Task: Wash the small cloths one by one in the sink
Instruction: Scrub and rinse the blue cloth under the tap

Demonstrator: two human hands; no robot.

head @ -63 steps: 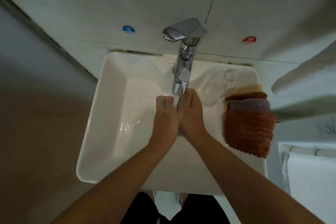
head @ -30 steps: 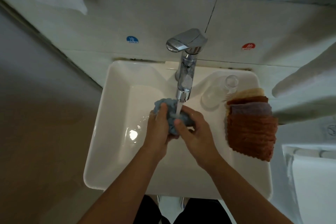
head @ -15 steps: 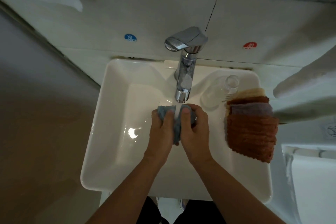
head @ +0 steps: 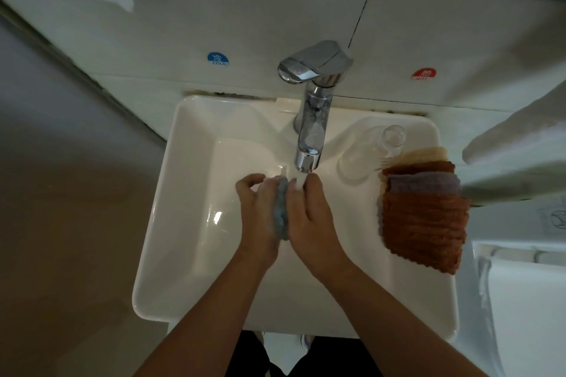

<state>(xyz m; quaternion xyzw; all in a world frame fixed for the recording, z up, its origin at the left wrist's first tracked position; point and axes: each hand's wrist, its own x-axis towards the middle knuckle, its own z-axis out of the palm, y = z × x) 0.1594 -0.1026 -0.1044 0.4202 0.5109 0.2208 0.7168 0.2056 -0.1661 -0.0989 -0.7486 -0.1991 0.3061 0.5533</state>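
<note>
A small blue-grey cloth (head: pixel 281 211) is squeezed between my two hands over the white sink (head: pixel 190 193). My left hand (head: pixel 258 211) grips it from the left, and my right hand (head: pixel 309 214) grips it from the right. Only a narrow strip of the cloth shows between my palms. Water runs from the chrome tap (head: pixel 311 119) onto the cloth and my right fingers. A stack of folded small cloths (head: pixel 424 211), rust-brown, grey and beige, lies on the sink's right rim.
An overturned clear glass (head: pixel 372 150) rests on the rim between the tap and the cloth stack. Blue cold and red hot stickers mark the tiled wall. White towels hang at the right (head: pixel 520 144) and upper left. Brown floor lies to the left.
The bunched cloth that showed above my fingers is now pressed flat between my palms. My hands have closed together under the water stream.
</note>
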